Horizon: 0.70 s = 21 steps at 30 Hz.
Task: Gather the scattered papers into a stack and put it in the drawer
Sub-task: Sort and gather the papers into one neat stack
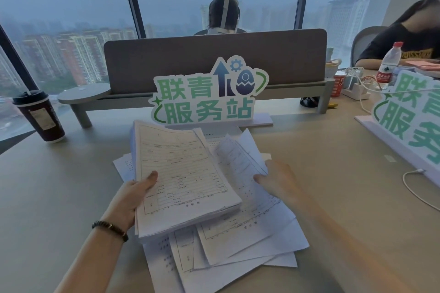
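A thick stack of printed forms (181,173) is lifted off the desk, tilted toward me. My left hand (133,197) grips its lower left edge, thumb on the top sheet. My right hand (276,178) pinches a few raised sheets (238,154) just right of the stack. Several loose papers (238,245) lie fanned on the desk (59,197) beneath and in front of the stack, more peeking out at its left side. No drawer is in view.
A green-and-white standing sign (204,95) is right behind the papers, a second sign (409,116) at the right. A dark coffee cup (39,115) stands at left. A grey divider (214,59), water bottle (388,66), power strip and white cable (414,188) sit right; two people sit beyond.
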Each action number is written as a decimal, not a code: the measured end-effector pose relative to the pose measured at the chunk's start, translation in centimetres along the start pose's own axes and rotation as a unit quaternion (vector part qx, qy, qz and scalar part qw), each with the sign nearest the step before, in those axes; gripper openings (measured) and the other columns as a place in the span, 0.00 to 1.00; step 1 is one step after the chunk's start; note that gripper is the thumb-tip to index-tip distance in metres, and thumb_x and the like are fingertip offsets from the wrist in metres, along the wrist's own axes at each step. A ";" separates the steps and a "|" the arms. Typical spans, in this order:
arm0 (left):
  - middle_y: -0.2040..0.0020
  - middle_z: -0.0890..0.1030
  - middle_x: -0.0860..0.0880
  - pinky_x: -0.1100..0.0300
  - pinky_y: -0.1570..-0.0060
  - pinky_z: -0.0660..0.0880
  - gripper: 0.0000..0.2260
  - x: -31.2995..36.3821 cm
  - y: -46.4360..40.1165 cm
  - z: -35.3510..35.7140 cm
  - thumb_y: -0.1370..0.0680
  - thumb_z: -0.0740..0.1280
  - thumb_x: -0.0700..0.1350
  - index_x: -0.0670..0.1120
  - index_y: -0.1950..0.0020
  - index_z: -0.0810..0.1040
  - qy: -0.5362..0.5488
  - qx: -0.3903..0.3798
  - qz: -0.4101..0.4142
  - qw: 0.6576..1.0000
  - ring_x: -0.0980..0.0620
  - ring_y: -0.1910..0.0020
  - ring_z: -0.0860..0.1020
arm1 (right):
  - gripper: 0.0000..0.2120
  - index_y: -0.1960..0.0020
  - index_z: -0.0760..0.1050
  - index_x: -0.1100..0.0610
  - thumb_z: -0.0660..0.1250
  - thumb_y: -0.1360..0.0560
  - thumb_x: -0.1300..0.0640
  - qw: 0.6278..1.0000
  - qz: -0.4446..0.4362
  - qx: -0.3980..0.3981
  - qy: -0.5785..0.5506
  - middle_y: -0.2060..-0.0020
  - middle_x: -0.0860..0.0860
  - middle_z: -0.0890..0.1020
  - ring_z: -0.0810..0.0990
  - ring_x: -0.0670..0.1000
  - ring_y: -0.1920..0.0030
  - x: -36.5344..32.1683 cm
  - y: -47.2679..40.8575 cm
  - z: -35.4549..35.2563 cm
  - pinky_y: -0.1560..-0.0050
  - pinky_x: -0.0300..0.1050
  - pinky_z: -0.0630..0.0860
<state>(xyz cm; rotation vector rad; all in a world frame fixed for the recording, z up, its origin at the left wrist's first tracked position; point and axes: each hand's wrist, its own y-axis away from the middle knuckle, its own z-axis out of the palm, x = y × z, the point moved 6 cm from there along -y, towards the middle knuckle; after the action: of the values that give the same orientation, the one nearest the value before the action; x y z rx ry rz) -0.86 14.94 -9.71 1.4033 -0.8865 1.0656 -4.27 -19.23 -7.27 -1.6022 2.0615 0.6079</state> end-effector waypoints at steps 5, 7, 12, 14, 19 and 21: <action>0.51 0.84 0.38 0.48 0.56 0.80 0.07 -0.5 0.2 -0.3 0.21 0.69 0.43 0.39 0.49 0.80 -0.007 0.013 -0.008 1.000 0.39 0.54 0.83 | 0.16 0.44 0.73 0.60 0.70 0.25 0.50 0.988 0.040 -0.077 -0.129 0.47 0.57 0.79 0.79 0.58 0.46 -0.4 -1.2 1.5 0.49 0.49 0.77; 0.50 0.84 0.38 0.46 0.53 0.81 0.08 -0.6 0.1 -0.1 0.21 0.69 0.43 0.39 0.48 0.80 -0.013 0.009 -0.001 1.000 0.38 0.52 0.83 | 0.23 0.44 0.74 0.56 0.75 0.33 0.47 0.979 0.061 -0.100 -0.169 0.47 0.55 0.81 0.80 0.58 0.46 0.0 -1.5 2.4 0.42 0.56 0.78; 0.48 0.85 0.38 0.40 0.46 0.79 0.09 -0.6 -0.1 -0.2 0.21 0.69 0.44 0.39 0.45 0.81 -0.020 0.002 -0.002 1.000 0.37 0.50 0.83 | 0.37 0.44 0.76 0.52 0.80 0.50 0.42 0.954 0.092 -0.139 -0.250 0.48 0.53 0.84 0.83 0.58 0.47 1.5 -1.9 4.1 0.44 0.58 0.81; 0.48 0.85 0.38 0.41 0.46 0.79 0.09 -0.6 -0.1 -0.1 0.21 0.69 0.44 0.39 0.45 0.81 -0.019 -0.001 -0.002 1.000 0.37 0.50 0.83 | 0.33 0.43 0.75 0.53 0.81 0.45 0.48 0.948 0.100 -0.147 -0.262 0.48 0.54 0.84 0.83 0.59 0.47 0.8 -0.7 3.8 0.45 0.60 0.81; 0.47 0.84 0.38 0.40 0.44 0.78 0.09 -0.6 0.0 -0.4 0.21 0.69 0.44 0.40 0.46 0.81 0.002 -0.005 -0.009 1.000 0.37 0.49 0.83 | 0.33 0.38 0.72 0.56 0.82 0.39 0.58 0.935 0.115 -0.142 -0.303 0.47 0.53 0.83 0.81 0.60 0.43 0.5 0.1 3.5 0.40 0.60 0.78; 0.48 0.85 0.38 0.41 0.46 0.79 0.09 -0.6 0.1 -0.6 0.21 0.69 0.44 0.40 0.46 0.81 0.014 -0.005 -0.013 1.000 0.37 0.50 0.83 | 0.32 0.36 0.68 0.53 0.80 0.33 0.62 0.928 0.121 -0.126 -0.328 0.44 0.53 0.80 0.78 0.60 0.39 0.6 0.1 2.7 0.35 0.57 0.75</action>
<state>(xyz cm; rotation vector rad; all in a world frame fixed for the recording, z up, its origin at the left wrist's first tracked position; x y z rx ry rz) -1.25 15.51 -10.21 1.3851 -0.8495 1.0586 -4.29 -18.06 -9.80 -1.0477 1.7097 1.3370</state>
